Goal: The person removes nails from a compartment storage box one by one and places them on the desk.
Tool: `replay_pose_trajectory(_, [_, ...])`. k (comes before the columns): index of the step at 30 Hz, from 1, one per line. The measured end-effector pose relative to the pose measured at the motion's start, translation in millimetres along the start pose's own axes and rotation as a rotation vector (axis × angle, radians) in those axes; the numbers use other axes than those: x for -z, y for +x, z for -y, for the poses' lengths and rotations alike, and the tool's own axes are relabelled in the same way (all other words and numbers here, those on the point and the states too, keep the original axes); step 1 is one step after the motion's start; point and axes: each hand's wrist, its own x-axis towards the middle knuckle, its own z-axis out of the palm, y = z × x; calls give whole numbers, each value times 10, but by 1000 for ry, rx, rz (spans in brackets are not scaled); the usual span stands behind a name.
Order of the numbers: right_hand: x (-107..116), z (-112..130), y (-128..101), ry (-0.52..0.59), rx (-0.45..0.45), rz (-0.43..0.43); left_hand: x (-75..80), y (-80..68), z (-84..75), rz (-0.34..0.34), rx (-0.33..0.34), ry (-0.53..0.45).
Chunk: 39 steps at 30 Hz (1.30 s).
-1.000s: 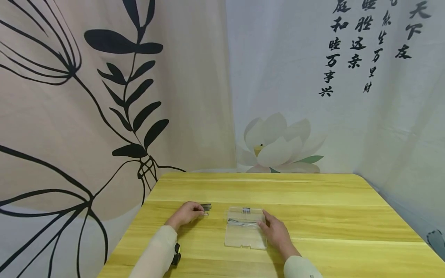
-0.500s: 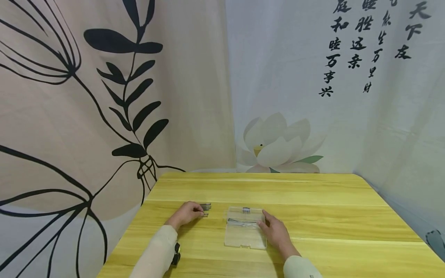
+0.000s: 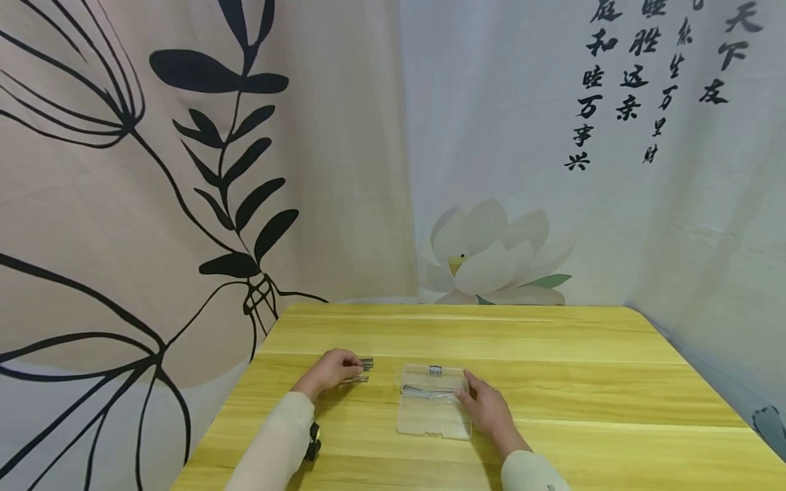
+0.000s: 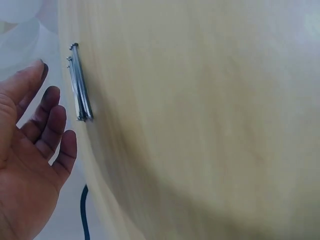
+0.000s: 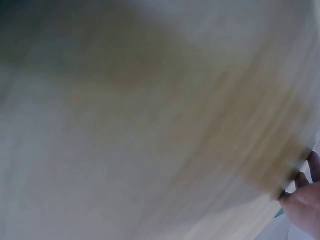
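My left hand (image 3: 334, 372) is over the left part of the table, its fingertips right at the ends of several long thin metal nails (image 3: 367, 364). A few more nails (image 3: 356, 380) lie just nearer, beneath the hand. In the left wrist view the fingers are loosely bent with nothing between them, beside the nails (image 4: 81, 85). My right hand (image 3: 488, 409) holds the right side of an opened clear plastic case (image 3: 434, 423), thumb over its inside and fingers at the outer edge. Thin metal nails (image 3: 428, 393) lie across the case's middle.
The yellow wooden table (image 3: 602, 382) reaches back to a printed curtain (image 3: 344, 170). A dark band with a small device (image 3: 312, 444) sits at the left wrist. A dark cable (image 4: 84, 215) hangs beyond the table edge in the left wrist view.
My left hand has lifted slightly up and away toward the farther nails, baring more of the nearer ones under it. My right hand and the case have stayed put.
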Motion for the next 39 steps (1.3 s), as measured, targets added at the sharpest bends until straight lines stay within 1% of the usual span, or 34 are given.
replay_pose_trajectory(5, [-2,-11,7,-3,-3,1,-10,31,-98,12,-8,3])
replay_pose_trajectory(15, [10,1,-4,9,-9,13,-53,96,-319,48,-75,15])
replay_pose_trajectory(26, [-3,-15,-5,21,-14,16,-213,213,-497,86,-111,-14])
replay_pose_trajectory(31, [2,-14,-6,9,-8,10,-297,250,-559,90,-119,-19])
replay_pose_trajectory(39, [14,5,-10,14,-5,10,-413,298,-715,108,-139,-20])
